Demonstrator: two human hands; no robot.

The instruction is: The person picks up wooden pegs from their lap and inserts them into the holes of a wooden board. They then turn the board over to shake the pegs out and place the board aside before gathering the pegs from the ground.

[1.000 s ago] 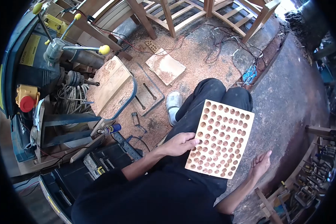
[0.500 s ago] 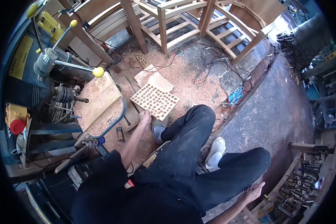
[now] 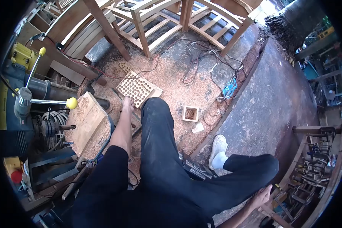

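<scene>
My left hand (image 3: 128, 102) reaches forward past my bent knee and is closed on the near corner of a wooden board drilled with rows of round holes (image 3: 135, 88). The board lies low over the sawdust-covered floor, overlapping a plain flat piece of wood (image 3: 155, 91) and close to a narrower drilled strip (image 3: 126, 69). My right hand (image 3: 261, 196) rests against the underside of my right leg with its fingers curled. What those fingers hold, if anything, is hidden.
A drill press (image 3: 24, 100) with a yellow-knobbed lever stands at left, a wooden block (image 3: 90, 123) on its sawdust-strewn table. On the floor are a small square wooden box (image 3: 190, 113) and tangled cables (image 3: 195, 62). Wooden frames (image 3: 140, 32) stand behind; clamps (image 3: 311, 167) hang at right.
My left hand has moved the drilled board forward and down toward the floor pieces. My left knee has shifted leftward, and the small square box has come into sight. The view has turned slightly.
</scene>
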